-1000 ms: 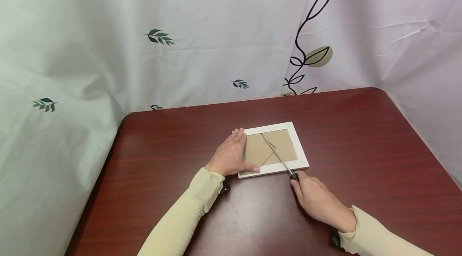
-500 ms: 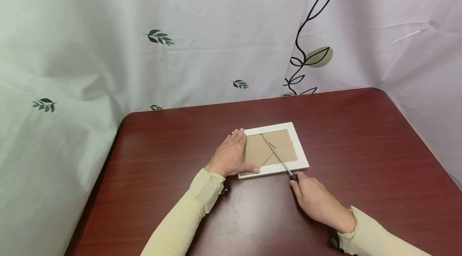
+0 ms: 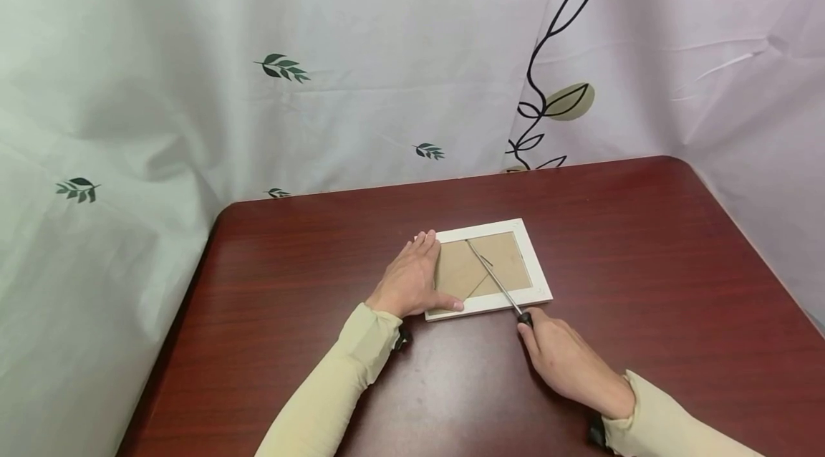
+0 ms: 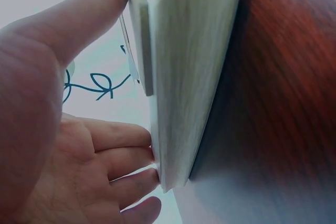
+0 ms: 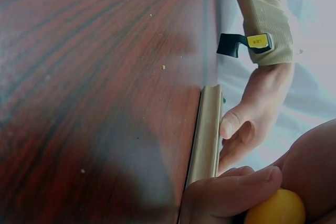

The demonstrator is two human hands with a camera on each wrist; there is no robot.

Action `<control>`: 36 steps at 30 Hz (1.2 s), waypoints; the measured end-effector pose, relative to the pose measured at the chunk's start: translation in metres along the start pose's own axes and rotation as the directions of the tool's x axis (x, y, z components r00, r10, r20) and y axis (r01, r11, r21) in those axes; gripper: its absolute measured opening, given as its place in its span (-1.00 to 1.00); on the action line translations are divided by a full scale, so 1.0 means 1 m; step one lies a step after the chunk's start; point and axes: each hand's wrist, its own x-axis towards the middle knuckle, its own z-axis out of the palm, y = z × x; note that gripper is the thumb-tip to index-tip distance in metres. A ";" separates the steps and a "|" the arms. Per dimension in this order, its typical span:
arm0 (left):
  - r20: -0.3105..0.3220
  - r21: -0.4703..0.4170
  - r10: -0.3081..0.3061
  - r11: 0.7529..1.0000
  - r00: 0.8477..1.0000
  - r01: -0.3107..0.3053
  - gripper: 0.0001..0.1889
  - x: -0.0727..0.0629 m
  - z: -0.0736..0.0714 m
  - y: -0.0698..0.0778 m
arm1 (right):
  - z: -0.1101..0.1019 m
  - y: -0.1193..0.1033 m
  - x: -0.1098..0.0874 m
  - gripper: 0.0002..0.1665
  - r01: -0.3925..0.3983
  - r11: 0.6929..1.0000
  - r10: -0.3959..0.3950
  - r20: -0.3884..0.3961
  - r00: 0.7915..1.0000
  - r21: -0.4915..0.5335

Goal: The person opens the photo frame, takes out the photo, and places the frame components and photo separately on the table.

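A white picture frame [image 3: 530, 256] lies back up on the table, its tan backing board [image 3: 512, 253] showing. My left hand [image 3: 412, 274] rests over the frame's left end, fingers extended to the far side and thumb on the near rim. In my right hand [image 3: 573, 357] I grip a screwdriver by its black handle, whose yellow end [image 5: 275, 208] shows in the right wrist view. The metal shaft [image 3: 503, 287] slants across the backing to the far inner edge of the rim. Thin dark lines cross the board beside the shaft. In the left wrist view the frame's side edge [image 4: 191, 77] faces the camera.
The dark red wooden table [image 3: 309, 256] has rounded back corners. A pale curtain [image 3: 361, 49] with leaf prints hangs behind it and along both sides. Small crumbs [image 5: 163, 67] dot the tabletop in the right wrist view.
Almost nothing differs. Both hands, the frame and the screwdriver keep their places, with only a very slight shift of the view.
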 end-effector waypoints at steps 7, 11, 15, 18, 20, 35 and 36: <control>0.005 0.005 -0.001 1.000 1.000 0.001 0.28 0.001 0.000 0.000 | 0.001 0.000 0.000 -0.74 0.008 1.000 -0.008 -0.010 1.000 0.002; 0.004 0.003 -0.001 1.000 1.000 0.001 0.28 0.001 0.001 -0.001 | 0.002 0.000 0.000 -0.75 0.010 1.000 -0.010 -0.013 1.000 0.005; 0.008 0.001 0.000 1.000 1.000 0.000 0.28 0.000 0.001 -0.001 | 0.003 0.000 0.000 -0.75 0.013 1.000 -0.013 -0.014 1.000 0.004; 0.006 0.002 0.004 1.000 1.000 -0.004 0.27 0.000 0.001 -0.001 | 0.003 0.000 0.001 -0.75 0.012 1.000 -0.012 -0.012 1.000 0.004; 0.004 0.000 0.006 1.000 1.000 -0.006 0.28 0.000 0.001 -0.001 | 0.003 0.000 0.001 -0.75 0.009 1.000 -0.009 -0.010 1.000 0.006; 0.022 -0.004 0.006 1.000 1.000 -0.005 0.29 0.001 -0.002 0.000 | 0.002 -0.002 0.002 -0.77 -0.014 1.000 0.014 0.001 1.000 0.016; 0.023 -0.003 0.004 1.000 1.000 -0.004 0.29 0.001 -0.002 0.000 | 0.003 -0.003 0.002 -0.77 -0.017 1.000 0.017 0.004 1.000 0.019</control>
